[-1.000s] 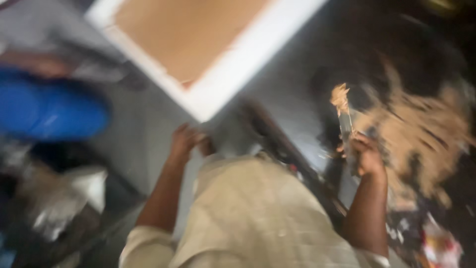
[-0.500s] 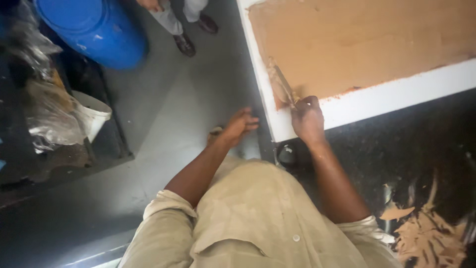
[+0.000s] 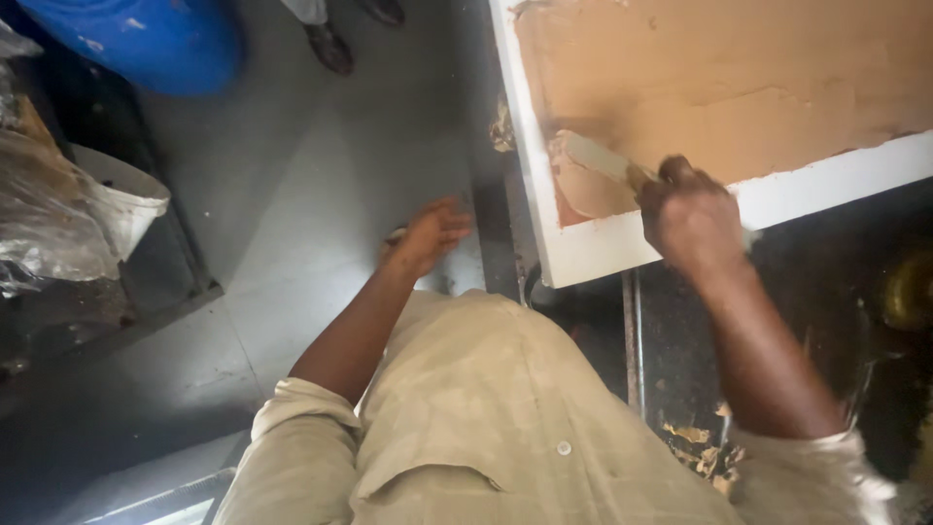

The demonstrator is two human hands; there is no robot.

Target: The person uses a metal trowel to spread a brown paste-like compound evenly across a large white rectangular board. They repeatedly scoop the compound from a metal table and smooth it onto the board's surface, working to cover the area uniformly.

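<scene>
Gripping the putty knife [image 3: 603,160] in your closed right hand [image 3: 692,216], you laid its pale, paste-smeared blade flat on the white-edged board [image 3: 622,248], at the lower left corner of the tan filler [image 3: 719,78]. Your left hand [image 3: 428,233] hung loosely open, holding nothing, beside the board.

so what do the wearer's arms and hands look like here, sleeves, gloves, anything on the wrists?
Both hands are bare: no gloves, rings or watch visible on the left hand or right hand. The forearms are bare too. The pale beige button-up shirt has its sleeves rolled up to about the elbow, with dusty smudges on the fabric.
</scene>
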